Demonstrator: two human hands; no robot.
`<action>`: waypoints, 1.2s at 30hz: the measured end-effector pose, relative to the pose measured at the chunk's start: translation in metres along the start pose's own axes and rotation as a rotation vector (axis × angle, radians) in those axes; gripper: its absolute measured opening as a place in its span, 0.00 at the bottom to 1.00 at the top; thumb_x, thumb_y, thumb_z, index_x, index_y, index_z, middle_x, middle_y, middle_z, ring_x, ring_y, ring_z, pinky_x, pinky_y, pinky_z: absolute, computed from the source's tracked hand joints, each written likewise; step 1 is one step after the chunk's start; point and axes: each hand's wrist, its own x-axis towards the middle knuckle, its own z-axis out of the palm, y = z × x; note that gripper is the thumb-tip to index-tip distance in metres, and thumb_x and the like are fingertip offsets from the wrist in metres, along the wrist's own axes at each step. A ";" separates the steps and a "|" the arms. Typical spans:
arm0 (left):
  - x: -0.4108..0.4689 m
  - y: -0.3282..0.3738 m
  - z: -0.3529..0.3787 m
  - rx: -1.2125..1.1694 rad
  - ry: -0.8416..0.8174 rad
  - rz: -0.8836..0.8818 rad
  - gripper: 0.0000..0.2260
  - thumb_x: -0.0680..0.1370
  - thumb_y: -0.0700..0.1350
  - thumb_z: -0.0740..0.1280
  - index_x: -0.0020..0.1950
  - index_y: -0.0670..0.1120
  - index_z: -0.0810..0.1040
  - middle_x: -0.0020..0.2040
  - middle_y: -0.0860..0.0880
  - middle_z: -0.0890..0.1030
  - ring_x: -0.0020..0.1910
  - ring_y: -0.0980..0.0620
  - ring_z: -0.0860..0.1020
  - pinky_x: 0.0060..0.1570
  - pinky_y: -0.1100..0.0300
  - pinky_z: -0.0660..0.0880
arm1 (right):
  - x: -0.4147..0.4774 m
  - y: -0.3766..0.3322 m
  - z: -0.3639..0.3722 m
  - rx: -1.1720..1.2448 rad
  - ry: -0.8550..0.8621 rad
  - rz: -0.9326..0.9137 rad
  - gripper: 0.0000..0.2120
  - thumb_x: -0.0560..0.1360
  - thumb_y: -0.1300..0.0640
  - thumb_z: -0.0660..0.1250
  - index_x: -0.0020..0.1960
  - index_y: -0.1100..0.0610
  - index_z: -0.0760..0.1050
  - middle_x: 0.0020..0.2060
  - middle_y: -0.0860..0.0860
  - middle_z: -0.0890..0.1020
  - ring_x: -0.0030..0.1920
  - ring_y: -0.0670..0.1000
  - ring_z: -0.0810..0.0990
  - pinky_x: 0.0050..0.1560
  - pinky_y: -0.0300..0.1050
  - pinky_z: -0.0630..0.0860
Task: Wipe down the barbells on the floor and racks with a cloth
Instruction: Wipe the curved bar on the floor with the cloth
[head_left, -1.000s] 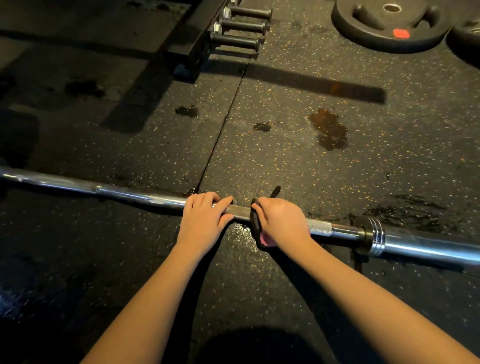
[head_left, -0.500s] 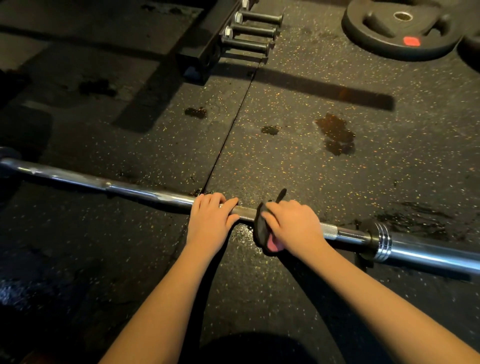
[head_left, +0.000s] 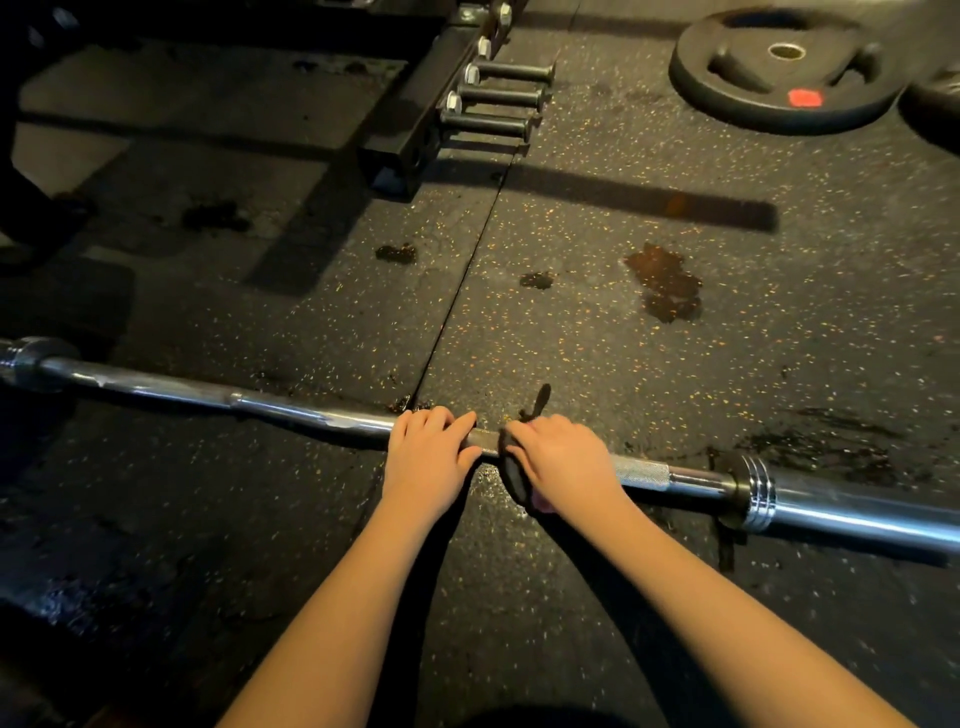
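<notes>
A chrome curl barbell (head_left: 641, 474) lies across the speckled rubber floor, running from the far left to the right edge. My left hand (head_left: 428, 454) grips its shaft near the middle, fingers curled over the top. Just to the right, my right hand (head_left: 563, 460) holds a dark cloth (head_left: 514, 475) wrapped round the knurled part of the shaft. A loose corner of the cloth sticks up behind the bar. The bar's collar and thick sleeve (head_left: 852, 512) lie further right.
A black rack foot (head_left: 410, 150) with three horizontal pegs (head_left: 493, 96) stands at the top centre. A black weight plate (head_left: 779, 73) with a red label lies at the top right. Dark wet stains (head_left: 665, 283) mark the floor beyond the bar.
The view has shifted slightly and shows more of the bar's left end. My right hand with the cloth has slid a little left along the shaft, closer to my left hand.
</notes>
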 end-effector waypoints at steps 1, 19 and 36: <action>0.001 -0.001 -0.002 -0.010 -0.025 -0.002 0.21 0.82 0.55 0.56 0.74 0.54 0.65 0.65 0.52 0.72 0.66 0.51 0.67 0.69 0.55 0.54 | -0.007 0.011 0.000 0.055 0.005 0.061 0.12 0.81 0.51 0.56 0.58 0.55 0.73 0.49 0.52 0.80 0.53 0.56 0.77 0.45 0.48 0.71; -0.007 0.003 -0.009 0.015 -0.083 -0.020 0.23 0.81 0.49 0.58 0.77 0.52 0.59 0.69 0.52 0.68 0.71 0.51 0.62 0.73 0.53 0.49 | -0.041 0.026 0.001 0.308 0.244 0.265 0.14 0.80 0.48 0.60 0.56 0.57 0.76 0.48 0.54 0.82 0.50 0.56 0.80 0.42 0.47 0.70; 0.002 0.012 -0.019 -0.148 -0.101 -0.121 0.16 0.79 0.45 0.59 0.66 0.52 0.72 0.61 0.49 0.68 0.61 0.47 0.66 0.66 0.55 0.59 | -0.045 0.023 -0.016 0.059 -0.140 0.232 0.24 0.83 0.53 0.56 0.77 0.53 0.57 0.77 0.52 0.57 0.76 0.53 0.58 0.74 0.46 0.55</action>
